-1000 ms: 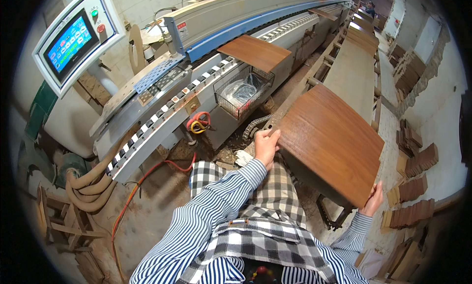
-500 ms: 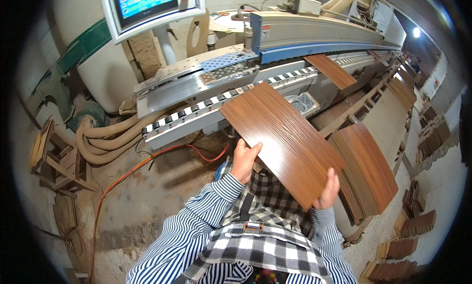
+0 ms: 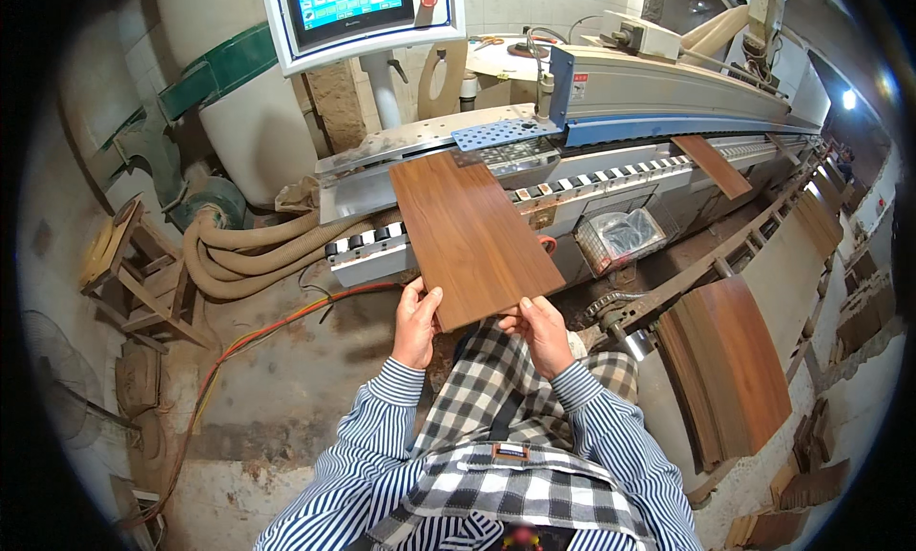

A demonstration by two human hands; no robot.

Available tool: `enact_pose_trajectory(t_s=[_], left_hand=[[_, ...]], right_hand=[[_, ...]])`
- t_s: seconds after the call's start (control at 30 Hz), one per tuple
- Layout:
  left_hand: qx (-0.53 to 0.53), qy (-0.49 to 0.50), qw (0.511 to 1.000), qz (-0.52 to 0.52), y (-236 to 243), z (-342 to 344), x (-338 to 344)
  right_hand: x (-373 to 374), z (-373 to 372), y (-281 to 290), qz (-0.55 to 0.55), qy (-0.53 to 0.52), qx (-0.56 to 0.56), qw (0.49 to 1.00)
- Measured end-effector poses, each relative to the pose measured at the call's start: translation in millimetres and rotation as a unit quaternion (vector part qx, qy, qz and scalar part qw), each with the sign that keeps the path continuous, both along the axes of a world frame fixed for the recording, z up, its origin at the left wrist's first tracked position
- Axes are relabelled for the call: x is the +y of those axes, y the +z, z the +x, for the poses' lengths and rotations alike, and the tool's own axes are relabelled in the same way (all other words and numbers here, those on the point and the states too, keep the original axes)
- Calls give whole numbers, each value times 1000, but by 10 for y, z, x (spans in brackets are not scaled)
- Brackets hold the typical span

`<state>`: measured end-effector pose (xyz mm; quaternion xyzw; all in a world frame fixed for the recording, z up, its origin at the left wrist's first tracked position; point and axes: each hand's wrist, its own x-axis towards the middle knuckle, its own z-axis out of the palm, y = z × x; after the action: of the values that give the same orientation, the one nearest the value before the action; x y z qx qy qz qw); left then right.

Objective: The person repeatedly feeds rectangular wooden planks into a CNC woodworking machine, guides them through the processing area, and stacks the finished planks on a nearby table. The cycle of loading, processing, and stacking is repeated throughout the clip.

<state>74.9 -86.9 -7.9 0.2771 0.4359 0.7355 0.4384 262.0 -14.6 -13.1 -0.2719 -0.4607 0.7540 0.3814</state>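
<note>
Both my hands grip a brown wood-grain board (image 3: 472, 241) at its near end. My left hand (image 3: 416, 324) holds the near left corner, thumb on top. My right hand (image 3: 540, 332) pinches the near edge toward the right corner, thumb on top and fingers underneath. The board's far end reaches over the white roller track (image 3: 572, 182) and the metal infeed plate (image 3: 350, 200) of a long machine; whether it rests on them I cannot tell. A second brown board (image 3: 713, 166) lies on the track further right, partly under the blue-edged beam (image 3: 668, 127).
A stack of boards (image 3: 735, 374) stands at my right beside a long conveyor frame (image 3: 701, 272). A wire basket (image 3: 618, 241) hangs below the track. Ribbed hoses (image 3: 277, 255), an orange cable (image 3: 258, 336) and a wooden stool (image 3: 143, 270) are at left. A control screen (image 3: 353, 2) stands above.
The board has swung left and away from the stack, its far end now over the infeed plate. My right hand has shifted left to the near edge. The view has turned too.
</note>
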Motion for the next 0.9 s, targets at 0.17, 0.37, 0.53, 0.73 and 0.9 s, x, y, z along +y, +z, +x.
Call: enact_pose_trajectory(t_s=[0.17,0.37,0.53,0.73,0.9], left_hand=[[38,42,998,24,14,-204,83],[68,28,997,28,16,-284,139],[87,-4,996,-4,66,-330,122],[117,-14,992,-39,120,-353,127],[122,-21,991,-55,119,-251,235]], right_hand=[[59,-16,-57,59,-10,-43,997],[-285,910,-295,233,-47,-342,909],[-837,1676,-826,358,-139,-518,765],[-921,1702,-1078,440,-183,-522,707],[-895,1729,-1116,446,-175,-519,708]])
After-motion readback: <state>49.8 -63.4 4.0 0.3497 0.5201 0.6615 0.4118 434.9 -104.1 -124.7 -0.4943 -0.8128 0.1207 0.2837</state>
